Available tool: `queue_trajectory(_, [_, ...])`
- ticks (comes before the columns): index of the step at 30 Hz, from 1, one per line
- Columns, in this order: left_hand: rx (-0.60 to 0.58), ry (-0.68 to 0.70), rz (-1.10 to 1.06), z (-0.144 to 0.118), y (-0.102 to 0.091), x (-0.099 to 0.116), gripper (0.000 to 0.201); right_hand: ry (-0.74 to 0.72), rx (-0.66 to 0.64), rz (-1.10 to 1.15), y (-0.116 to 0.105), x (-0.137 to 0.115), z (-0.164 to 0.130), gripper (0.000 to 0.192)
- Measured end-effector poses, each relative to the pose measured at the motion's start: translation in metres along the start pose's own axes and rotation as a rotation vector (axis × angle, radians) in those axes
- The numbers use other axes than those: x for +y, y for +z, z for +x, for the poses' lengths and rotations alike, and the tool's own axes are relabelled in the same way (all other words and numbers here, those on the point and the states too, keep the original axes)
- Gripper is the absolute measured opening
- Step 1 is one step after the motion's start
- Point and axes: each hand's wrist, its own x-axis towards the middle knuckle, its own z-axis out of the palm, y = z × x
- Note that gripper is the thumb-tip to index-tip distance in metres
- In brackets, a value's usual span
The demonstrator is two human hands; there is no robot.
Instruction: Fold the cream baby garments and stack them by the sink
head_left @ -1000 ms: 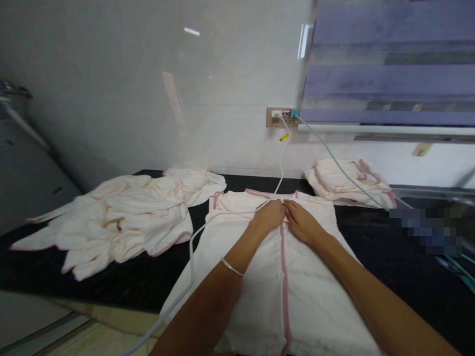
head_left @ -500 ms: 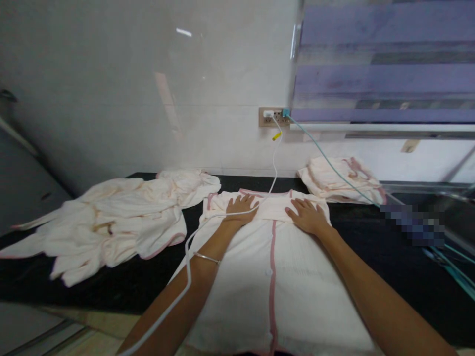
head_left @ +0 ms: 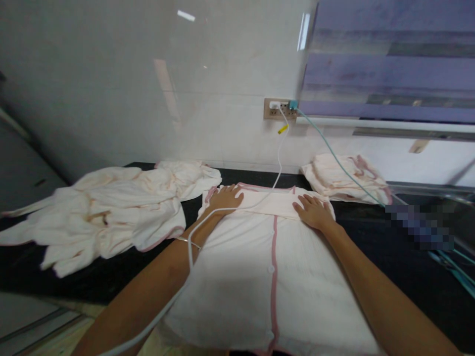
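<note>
A white buttoned garment (head_left: 311,282) with pink trim lies spread over the black counter, its far end folded over into a flat band. On the left part of that band my left hand (head_left: 224,199) rests flat, fingers spread. My right hand (head_left: 314,211) lies palm down on the band's right part, fingers apart. Neither hand grasps the cloth. Across my left wrist and forearm runs a white cable (head_left: 190,247). A pink strip with buttons (head_left: 273,282) goes down the middle of the garment.
To the left a rumpled white garment (head_left: 115,217) lies on the black counter (head_left: 371,257). A folded white garment (head_left: 345,175) sits at the back right. The white cable and a green cable (head_left: 330,148) hang from a wall socket (head_left: 280,109). A sink (head_left: 460,212) is at the right.
My left hand has slid left along the folded band to near its left edge. My right hand has shifted slightly to the right. The view has tilted a little.
</note>
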Motion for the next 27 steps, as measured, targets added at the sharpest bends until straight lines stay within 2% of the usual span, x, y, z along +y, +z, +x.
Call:
queue_trajectory(9, [-0.041,0.072,0.063,-0.005,-0.003,-0.001,0.050,-0.022,0.054,-0.039,0.013,0.005,0.005,0.065])
queue_trajectory(13, [-0.052,0.054,0.050,-0.007,-0.006,0.001,0.051,-0.022,0.089,-0.057,0.017,0.004,0.003,0.063])
queue_trajectory(17, [-0.078,0.022,0.017,-0.018,-0.012,0.012,0.053,-0.016,0.108,-0.064,0.016,-0.001,0.000,0.060])
queue_trajectory(20, [-0.131,0.042,-0.025,-0.039,-0.023,0.020,0.055,-0.029,0.085,-0.035,0.007,-0.003,-0.002,0.061])
queue_trajectory(23, [-0.233,0.090,-0.096,-0.069,-0.044,0.020,0.064,-0.027,0.104,-0.014,-0.008,-0.004,-0.015,0.063])
queue_trajectory(25, [-0.247,0.099,-0.116,-0.095,-0.062,0.020,0.068,-0.016,0.165,0.006,-0.017,-0.006,-0.037,0.064])
queue_trajectory(27, [-0.197,0.087,-0.121,-0.123,-0.078,0.025,0.067,-0.054,0.211,0.037,-0.018,-0.012,-0.069,0.065])
